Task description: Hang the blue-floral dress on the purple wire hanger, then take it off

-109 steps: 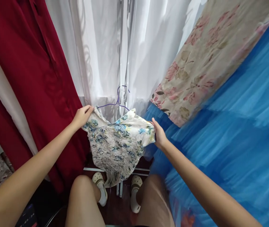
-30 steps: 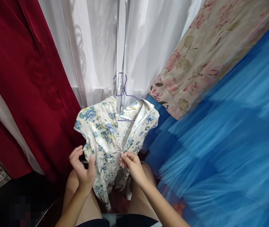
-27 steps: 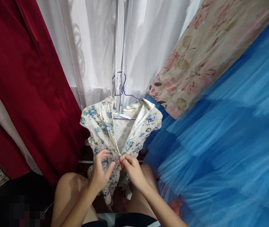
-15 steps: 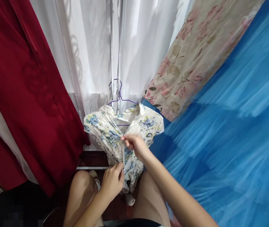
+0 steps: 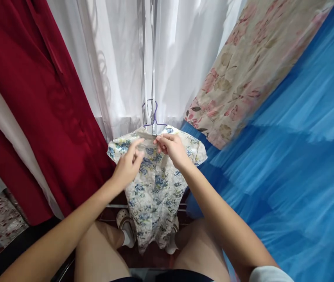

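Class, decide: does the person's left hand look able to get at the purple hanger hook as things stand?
Probably yes: the left hand rests on the floral dress just below the hanger hook, and nothing lies between them.

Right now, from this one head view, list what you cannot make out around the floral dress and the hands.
All in the head view:
1. The collar fastening of the floral dress: covered by the right hand pinching there.
2. Whether the left hand grips cloth: its fingertips face away.
3. The purple hanger: only its hook shows; the dress hides the rest.
4. The blue tulle: blurred, cut off by the right edge.
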Available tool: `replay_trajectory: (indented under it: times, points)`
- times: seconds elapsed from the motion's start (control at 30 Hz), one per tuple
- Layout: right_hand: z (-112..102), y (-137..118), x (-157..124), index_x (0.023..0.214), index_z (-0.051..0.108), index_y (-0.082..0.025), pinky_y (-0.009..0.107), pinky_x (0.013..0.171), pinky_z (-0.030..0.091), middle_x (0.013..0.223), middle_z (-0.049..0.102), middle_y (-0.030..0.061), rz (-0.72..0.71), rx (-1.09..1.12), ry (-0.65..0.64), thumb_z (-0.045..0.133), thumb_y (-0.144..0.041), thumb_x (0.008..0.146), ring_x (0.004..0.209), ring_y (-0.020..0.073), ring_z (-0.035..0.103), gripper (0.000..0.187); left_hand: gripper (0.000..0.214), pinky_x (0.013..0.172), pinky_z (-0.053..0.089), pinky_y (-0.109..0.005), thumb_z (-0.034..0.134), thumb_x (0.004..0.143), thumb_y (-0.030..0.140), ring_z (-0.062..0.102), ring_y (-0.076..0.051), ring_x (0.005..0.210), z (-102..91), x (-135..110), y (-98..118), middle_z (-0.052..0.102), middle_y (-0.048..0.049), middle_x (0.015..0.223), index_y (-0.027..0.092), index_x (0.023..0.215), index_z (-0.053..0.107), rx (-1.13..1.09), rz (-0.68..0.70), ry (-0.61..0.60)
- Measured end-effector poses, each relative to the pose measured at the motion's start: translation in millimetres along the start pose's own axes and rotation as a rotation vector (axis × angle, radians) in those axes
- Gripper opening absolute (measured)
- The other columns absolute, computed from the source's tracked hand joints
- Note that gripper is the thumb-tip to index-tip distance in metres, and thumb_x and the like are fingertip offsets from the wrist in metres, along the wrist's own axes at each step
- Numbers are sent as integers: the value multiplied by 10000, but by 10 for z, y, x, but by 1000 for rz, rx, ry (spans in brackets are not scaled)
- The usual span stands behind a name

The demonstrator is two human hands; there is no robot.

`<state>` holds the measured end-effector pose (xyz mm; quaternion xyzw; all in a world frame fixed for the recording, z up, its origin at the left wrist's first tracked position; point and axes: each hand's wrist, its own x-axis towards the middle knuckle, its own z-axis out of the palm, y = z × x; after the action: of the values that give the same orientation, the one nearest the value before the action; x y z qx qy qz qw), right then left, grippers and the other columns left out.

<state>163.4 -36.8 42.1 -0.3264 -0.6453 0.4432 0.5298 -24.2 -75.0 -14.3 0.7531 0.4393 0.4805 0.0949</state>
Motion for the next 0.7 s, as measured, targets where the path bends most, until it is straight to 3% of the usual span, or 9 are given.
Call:
replay_trajectory:
  times: [0.07,0.17,0.27,0.33,0.43,0.5,0.6,0.7]
  points:
    - [0,39,3,654,621,-169,252,496,292,465,543,-15,-50,-70,-33,540,-300,854,453,102,411,253,368,628,369,-246,480,996,338,497,-139,605,-58,382,67,545,32,699,240,1344,548,56,104,-22]
    - [2,165,70,672,612,-177,262,548,343,495,554,-14,-91,-240,-10,498,-316,878,498,123,459,273,212,642,351,-242,517,981,318,522,-133,641,-49,709,140,596,15,712,195,962,689,131,218,-50]
    - [11,405,86,600,561,-187,265,558,331,505,524,-18,-88,-357,56,506,-296,850,529,130,458,278,243,669,379,-234,514,979,324,544,-131,664,-65,802,66,615,9,723,165,869,662,109,197,102]
    - [19,590,26,556,533,-193,264,533,292,486,483,-29,-65,-390,60,514,-268,817,514,127,428,272,253,682,406,-229,496,981,340,569,-137,692,-157,819,-129,627,-1,745,156,909,653,67,108,277]
    - [47,784,-132,530,509,-197,258,512,263,481,458,-36,-29,-408,36,498,-248,799,501,122,411,274,251,720,431,-221,458,981,336,596,-144,773,-375,799,-611,651,-21,830,154,938,626,63,-116,521]
    - [75,823,-228,537,523,-194,256,508,262,490,471,-34,-15,-401,10,493,-251,800,503,122,423,270,244,743,426,-226,440,972,316,587,-153,828,-483,709,-954,657,-40,891,149,919,610,100,-261,574]
    - [82,811,-295,550,558,-191,255,507,275,485,492,-30,2,-381,-22,498,-253,788,497,125,443,254,221,736,414,-254,445,937,277,575,-176,817,-464,441,-1311,661,-61,879,142,885,612,111,-376,510]
    - [-57,863,-306,550,556,-194,258,516,311,484,502,-24,34,-350,2,480,-269,782,488,131,456,256,160,697,416,-263,529,859,273,582,-190,746,-265,138,-1422,663,-38,756,166,795,629,64,-439,289]
